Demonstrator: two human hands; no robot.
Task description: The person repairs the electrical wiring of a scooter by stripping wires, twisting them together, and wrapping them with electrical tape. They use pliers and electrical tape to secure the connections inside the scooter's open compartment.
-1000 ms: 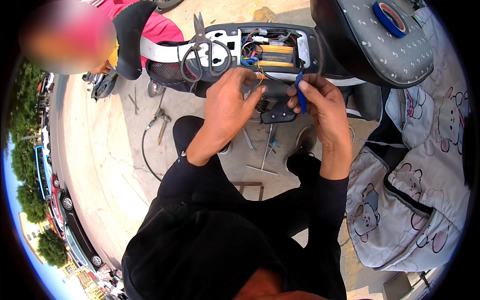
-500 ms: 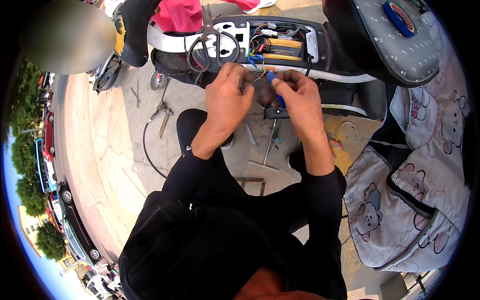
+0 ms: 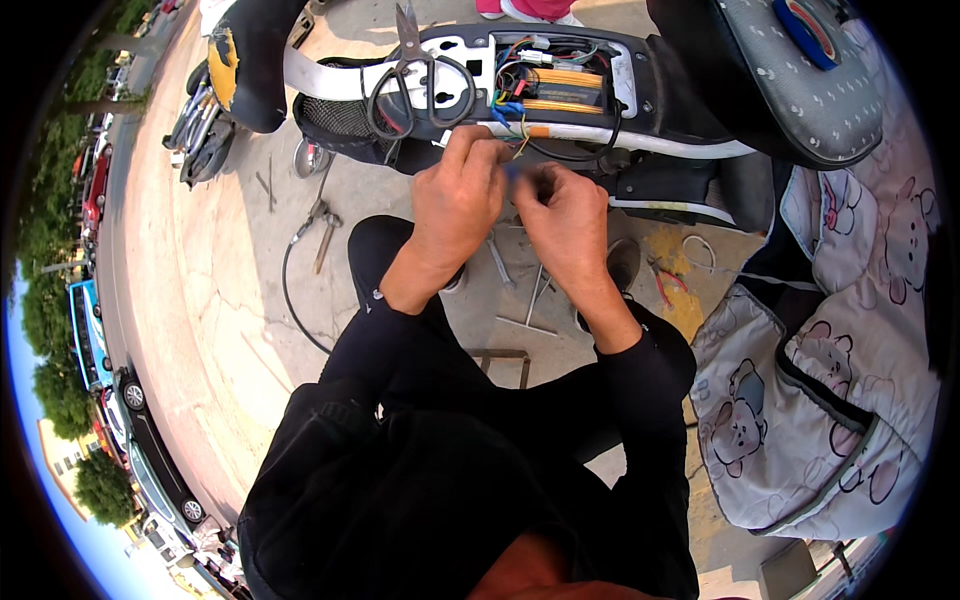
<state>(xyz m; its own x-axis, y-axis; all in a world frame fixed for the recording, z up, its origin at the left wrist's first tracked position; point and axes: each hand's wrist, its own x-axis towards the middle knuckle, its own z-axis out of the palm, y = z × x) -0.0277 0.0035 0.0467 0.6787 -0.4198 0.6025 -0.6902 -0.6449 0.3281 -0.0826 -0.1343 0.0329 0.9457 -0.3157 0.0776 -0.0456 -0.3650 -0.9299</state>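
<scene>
Pinching blue wire (image 3: 512, 172) between left hand (image 3: 458, 200) and right hand (image 3: 567, 215) | both closed on it | beneath scooter wiring bay (image 3: 550, 85)

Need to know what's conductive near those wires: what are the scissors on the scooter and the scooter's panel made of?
Scissors: apparently metal, dull grey blades with dark looped handles, possibly coated. Scooter panel: looks like moulded plastic, smooth white with a slight sheen. Both hands, left hand and right hand, pinch a small blue piece, too hidden to judge.

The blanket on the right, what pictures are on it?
The padded cover is pale with cartoon bears on it, seen in the head view.
</scene>
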